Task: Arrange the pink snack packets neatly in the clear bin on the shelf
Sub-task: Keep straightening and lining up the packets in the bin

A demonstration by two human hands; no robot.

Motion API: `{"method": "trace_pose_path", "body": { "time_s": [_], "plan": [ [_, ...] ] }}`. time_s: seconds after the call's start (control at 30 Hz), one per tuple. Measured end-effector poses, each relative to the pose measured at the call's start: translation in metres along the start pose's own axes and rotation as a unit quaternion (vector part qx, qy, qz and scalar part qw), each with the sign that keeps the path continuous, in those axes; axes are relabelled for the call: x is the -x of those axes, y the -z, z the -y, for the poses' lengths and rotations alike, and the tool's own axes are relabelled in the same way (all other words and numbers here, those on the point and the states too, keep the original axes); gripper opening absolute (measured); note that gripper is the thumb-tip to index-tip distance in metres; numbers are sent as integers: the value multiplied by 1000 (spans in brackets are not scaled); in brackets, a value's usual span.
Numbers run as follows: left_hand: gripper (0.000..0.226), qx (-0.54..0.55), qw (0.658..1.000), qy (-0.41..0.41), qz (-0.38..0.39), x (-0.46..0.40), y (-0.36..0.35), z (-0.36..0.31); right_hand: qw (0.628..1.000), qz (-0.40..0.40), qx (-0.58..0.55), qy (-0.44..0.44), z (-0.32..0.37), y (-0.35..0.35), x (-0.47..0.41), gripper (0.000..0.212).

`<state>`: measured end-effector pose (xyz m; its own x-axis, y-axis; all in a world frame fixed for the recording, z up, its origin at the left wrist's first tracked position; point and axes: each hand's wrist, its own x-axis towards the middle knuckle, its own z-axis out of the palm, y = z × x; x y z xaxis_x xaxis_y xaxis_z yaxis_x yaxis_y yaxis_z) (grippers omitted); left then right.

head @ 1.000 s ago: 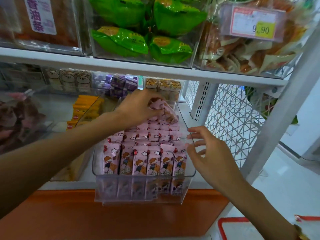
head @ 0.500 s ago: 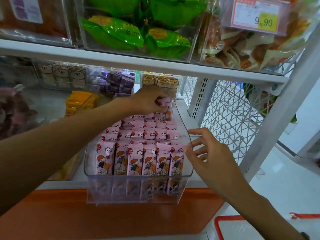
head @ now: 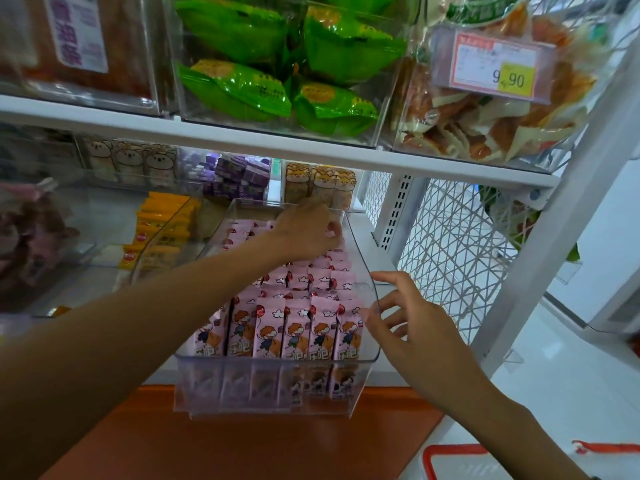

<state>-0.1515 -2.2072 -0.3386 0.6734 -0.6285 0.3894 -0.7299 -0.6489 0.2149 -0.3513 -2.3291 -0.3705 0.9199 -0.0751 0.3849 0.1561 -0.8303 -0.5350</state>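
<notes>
A clear bin (head: 273, 382) stands pulled partway out of the lower shelf, filled with rows of upright pink snack packets (head: 298, 327) printed with a cartoon child. My left hand (head: 308, 230) reaches deep into the back right of the bin, its fingers curled round a pink packet there. Fingers spread and relaxed, my right hand (head: 412, 327) rests against the bin's right wall near the front corner.
Yellow packets (head: 162, 230) fill a neighbouring clear bin on the left. Purple boxes (head: 239, 178) and animal-print packs (head: 322, 185) stand behind. Green bags (head: 277, 71) sit on the upper shelf. A white mesh panel (head: 446, 251) closes the right side. A red basket (head: 460, 462) sits below.
My left hand has carried the pink packet further back and lower into the rear of the bin. My right hand has stayed by the bin's right wall.
</notes>
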Motion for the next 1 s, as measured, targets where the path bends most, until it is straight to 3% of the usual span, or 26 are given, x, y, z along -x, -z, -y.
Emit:
{"method": "trace_pose_path", "body": {
  "time_s": [0.23,0.4,0.47,0.53,0.63,0.7,0.77,0.87,1.0],
  "plan": [
    [30,-4,996,-19,88,6,-8,-6,1000,4,-3,-11,3,1,0,41],
    [22,113,993,35,15,9,2,-13,999,-15,-12,-31,9,2,0,39],
    [13,254,962,77,-63,17,10,-23,998,-47,-16,-35,13,2,-2,40],
    [12,415,890,120,-145,34,21,-34,995,-98,-13,-25,17,1,-6,39],
    [10,489,818,153,-261,68,40,-39,983,-180,-29,16,30,1,-13,30],
    [17,505,798,168,-282,93,53,-34,978,-197,-47,44,44,-3,-17,25],
    [24,518,790,166,-282,117,62,-27,981,-164,-77,62,60,-10,-19,31],
    [32,539,783,158,-267,148,73,-23,988,-45,-135,64,85,-28,-20,49],
    [22,573,758,167,-261,160,77,-15,972,44,-225,49,104,-49,-25,44]
  ]
}}
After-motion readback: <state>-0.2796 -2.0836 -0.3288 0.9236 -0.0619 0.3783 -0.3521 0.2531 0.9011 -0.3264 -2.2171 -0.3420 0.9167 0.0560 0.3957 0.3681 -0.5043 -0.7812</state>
